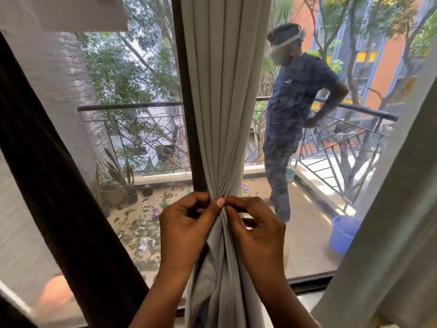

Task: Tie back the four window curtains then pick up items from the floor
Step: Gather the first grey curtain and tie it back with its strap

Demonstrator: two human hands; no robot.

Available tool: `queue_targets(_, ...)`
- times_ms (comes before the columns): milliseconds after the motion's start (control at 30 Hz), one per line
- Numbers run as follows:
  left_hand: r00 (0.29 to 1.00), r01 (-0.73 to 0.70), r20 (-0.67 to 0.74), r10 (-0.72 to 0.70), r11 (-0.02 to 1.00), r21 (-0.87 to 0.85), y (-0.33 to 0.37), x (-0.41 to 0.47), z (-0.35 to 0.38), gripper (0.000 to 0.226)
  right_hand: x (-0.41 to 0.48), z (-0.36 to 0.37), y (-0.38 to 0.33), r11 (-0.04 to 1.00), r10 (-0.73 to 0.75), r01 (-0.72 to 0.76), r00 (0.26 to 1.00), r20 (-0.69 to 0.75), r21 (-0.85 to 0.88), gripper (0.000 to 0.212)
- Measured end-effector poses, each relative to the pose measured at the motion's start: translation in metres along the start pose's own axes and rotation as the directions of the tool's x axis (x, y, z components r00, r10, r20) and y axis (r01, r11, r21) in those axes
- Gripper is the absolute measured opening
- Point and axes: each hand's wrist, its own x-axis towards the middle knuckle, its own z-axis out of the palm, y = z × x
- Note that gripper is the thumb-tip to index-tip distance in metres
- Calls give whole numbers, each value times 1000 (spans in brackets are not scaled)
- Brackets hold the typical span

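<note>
A grey curtain [224, 102] hangs down the middle of the window, gathered into a narrow waist at mid-height. My left hand [186, 223] and my right hand [255, 228] meet at that waist, fingers curled, each pinching the bunched cloth. The thumb tips nearly touch. Whether a tie-back is between my fingers cannot be told. Below my hands the cloth falls in loose folds. A second grey curtain [392, 233] hangs at the right edge, and a dark curtain [59, 185] slants across the left.
Behind the glass is a balcony with a metal railing [343, 143], potted plants [118, 185], scattered leaves and a blue bucket [343, 233]. A person in dark clothes [293, 114] stands out there. The window's dark frame post [186, 91] runs behind the curtain.
</note>
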Motion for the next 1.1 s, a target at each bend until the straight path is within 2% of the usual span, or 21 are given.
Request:
queue_targets(67, 1000, -4, 27, 4, 1000, 27, 0, 1, 0, 5, 1, -3, 1, 998, 20, -23, 998, 53, 50, 16)
queue_targets(167, 998, -14, 61, 10, 998, 63, 1, 4, -2, 18, 5, -9, 3, 994, 19, -32, 992, 128, 101, 21)
queue_targets(300, 997, 13, 70, -15, 999, 32, 1, 6, -4, 22, 11, -11, 14, 986, -1, -35, 976, 218, 160, 19)
queue_targets(533, 998, -41, 60, 31, 983, 177, -4, 21, -5, 10, 30, -17, 42, 989, -94, 31, 880, 465, 142, 33)
queue_targets(600, 997, -73, 18, 71, 965, 251, -9, 20, -4, 4, 39, -17, 47, 992, -111, 74, 899, 424, 102, 34)
queue_targets(633, 996, -83, -2, 87, 956, 282, -10, 20, -3, 5, 44, -16, 51, 994, -87, 61, 937, 338, 88, 35)
queue_targets(700, 995, -87, -21, 99, 942, 324, -12, 20, 0, 8, 59, -11, 55, 997, 42, -51, 990, 134, 62, 39)
queue_targets(733, 995, -83, -25, 97, 938, 336, -13, 21, 1, 8, 68, -8, 57, 988, 127, -133, 988, 84, 75, 37)
queue_targets(767, 995, -80, -27, 95, 936, 344, -12, 22, 3, 8, 79, -4, 63, 969, 217, -228, 970, 108, 100, 37)
queue_targets(800, 995, -75, -33, 92, 934, 349, -13, 24, 4, 8, 89, 1, 72, 937, 301, -329, 931, 208, 119, 44)
queue_targets(867, 995, -68, -45, 91, 927, 370, -15, 26, 7, 11, 105, 14, 91, 851, 410, -507, 804, 431, 136, 64)
queue_targets(900, 994, -66, -53, 92, 923, 379, -17, 27, 9, 13, 109, 19, 99, 819, 431, -558, 754, 496, 137, 66)
queue_targets(967, 992, -57, -84, 96, 922, 383, -18, 26, 13, 14, 115, 21, 108, 798, 428, -579, 739, 520, 167, 45)
queue_targets(1033, 984, -47, -141, 113, 913, 404, -19, 26, 14, 14, 114, 14, 107, 809, 411, -544, 794, 448, 222, 17)
queue_targets(1100, 970, -49, -191, 149, 894, 446, -20, 26, 15, 13, 109, 4, 106, 852, 378, -468, 860, 343, 234, 5)
